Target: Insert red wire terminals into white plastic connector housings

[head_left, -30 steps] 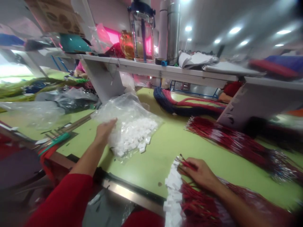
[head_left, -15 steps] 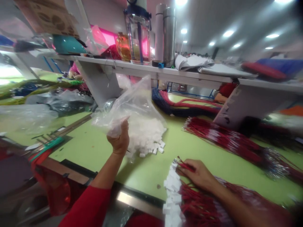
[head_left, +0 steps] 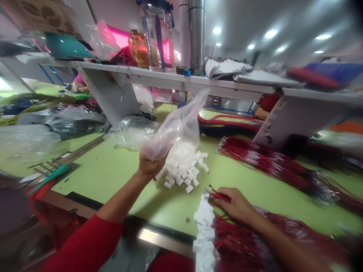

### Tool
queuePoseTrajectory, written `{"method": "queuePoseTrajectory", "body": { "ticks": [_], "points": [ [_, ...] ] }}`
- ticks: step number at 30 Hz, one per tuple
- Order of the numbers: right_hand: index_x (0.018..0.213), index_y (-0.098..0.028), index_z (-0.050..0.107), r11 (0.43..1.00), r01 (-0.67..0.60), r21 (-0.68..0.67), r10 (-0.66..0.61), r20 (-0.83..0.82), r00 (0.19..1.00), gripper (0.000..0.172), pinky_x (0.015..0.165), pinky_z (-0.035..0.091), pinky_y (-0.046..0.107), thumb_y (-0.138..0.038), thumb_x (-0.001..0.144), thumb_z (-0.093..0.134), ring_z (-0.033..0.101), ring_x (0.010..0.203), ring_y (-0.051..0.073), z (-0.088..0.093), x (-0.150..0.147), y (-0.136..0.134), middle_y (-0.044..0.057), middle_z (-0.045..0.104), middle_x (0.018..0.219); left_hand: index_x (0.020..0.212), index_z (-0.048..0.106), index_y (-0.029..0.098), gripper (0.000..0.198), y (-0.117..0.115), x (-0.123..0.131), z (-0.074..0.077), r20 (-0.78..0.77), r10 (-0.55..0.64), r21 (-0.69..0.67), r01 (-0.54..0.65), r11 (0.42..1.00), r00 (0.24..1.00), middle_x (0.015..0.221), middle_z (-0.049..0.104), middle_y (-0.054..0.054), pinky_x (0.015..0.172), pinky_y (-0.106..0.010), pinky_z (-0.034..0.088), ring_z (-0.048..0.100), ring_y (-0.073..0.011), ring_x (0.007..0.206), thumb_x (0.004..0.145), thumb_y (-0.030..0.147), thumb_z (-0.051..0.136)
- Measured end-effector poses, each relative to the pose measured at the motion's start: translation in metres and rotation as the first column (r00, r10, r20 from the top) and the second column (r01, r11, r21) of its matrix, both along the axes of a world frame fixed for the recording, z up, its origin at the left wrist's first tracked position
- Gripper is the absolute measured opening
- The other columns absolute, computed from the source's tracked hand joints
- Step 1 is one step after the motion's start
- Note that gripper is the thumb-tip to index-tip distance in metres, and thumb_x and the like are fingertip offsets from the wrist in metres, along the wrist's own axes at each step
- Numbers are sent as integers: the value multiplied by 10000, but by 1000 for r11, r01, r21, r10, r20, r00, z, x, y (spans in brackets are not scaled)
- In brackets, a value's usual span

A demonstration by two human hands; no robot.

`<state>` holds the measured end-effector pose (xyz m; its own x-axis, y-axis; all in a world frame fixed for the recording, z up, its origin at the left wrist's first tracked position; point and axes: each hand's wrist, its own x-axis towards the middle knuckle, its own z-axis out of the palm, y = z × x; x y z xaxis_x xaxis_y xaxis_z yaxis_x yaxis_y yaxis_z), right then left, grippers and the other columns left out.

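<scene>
White blocks (head_left: 188, 177), more spread than earlier, lie on the table (head_left: 99, 177) beneath the tilted plastic bag (head_left: 181, 122) clamped in the fingers of the raised left hand (head_left: 151, 165), while right of it the right hand (head_left: 236, 204) stays pinched on red wires (head_left: 222, 196).

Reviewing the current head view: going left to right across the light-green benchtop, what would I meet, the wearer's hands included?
Teal-green pronged object, left hand, loose pile of small white rectangular blocks, right hand, cluster of silvery wire tips.
</scene>
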<state>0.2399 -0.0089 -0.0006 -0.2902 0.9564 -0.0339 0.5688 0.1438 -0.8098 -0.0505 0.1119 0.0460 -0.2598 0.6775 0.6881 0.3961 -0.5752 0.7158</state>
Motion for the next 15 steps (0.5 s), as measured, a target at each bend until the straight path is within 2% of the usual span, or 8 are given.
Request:
{"method": "queuePoseTrajectory", "body": {
  "ticks": [3, 6, 8, 11, 15],
  "points": [
    [743, -164, 683, 1000, -13, 6, 13, 2, 1000, 224, 604, 366, 237, -323, 879, 605, 541, 638, 148, 2, -1, 0, -12, 631, 672, 958, 764, 124, 288, 8, 2, 26, -91, -32, 91, 40, 995, 995, 804, 762, -63, 741, -303, 589, 715, -204, 755, 819, 371, 716],
    [718, -161, 669, 1000, -22, 15, 22, 14, 1000, 266, 588, 350, 235, -357, 885, 606, 511, 620, 141, 1, -1, 0, -15, 603, 647, 867, 772, 133, 233, 14, -3, 44, -139, -15, 185, 41, 982, 990, 721, 740, -32, 687, -267, 577, 693, -166, 669, 836, 354, 704],
    [720, -158, 669, 999, -30, 21, 30, 18, 999, 290, 584, 346, 233, -383, 892, 603, 498, 620, 138, 0, -1, 0, -15, 589, 642, 796, 765, 148, 213, 15, -8, 48, -152, 22, 243, 16, 970, 988, 678, 723, -19, 639, -253, 566, 670, -151, 612, 826, 352, 717],
    [732, -158, 669, 999, -37, 24, 36, 20, 999, 310, 586, 350, 231, -407, 900, 595, 493, 632, 139, -2, 0, 0, -12, 583, 650, 805, 766, 159, 216, 12, -13, 49, -164, 42, 262, 3, 965, 986, 660, 709, -15, 622, -257, 560, 656, -149, 594, 827, 369, 722],
    [715, -160, 652, 999, -45, 27, 44, 36, 998, 325, 586, 343, 237, -415, 906, 585, 483, 627, 139, -2, 0, -1, -13, 567, 641, 747, 758, 160, 262, 9, -15, 51, -195, -50, 189, 87, 978, 980, 623, 685, -9, 572, -237, 539, 633, -138, 564, 836, 402, 711]
  ]
}}
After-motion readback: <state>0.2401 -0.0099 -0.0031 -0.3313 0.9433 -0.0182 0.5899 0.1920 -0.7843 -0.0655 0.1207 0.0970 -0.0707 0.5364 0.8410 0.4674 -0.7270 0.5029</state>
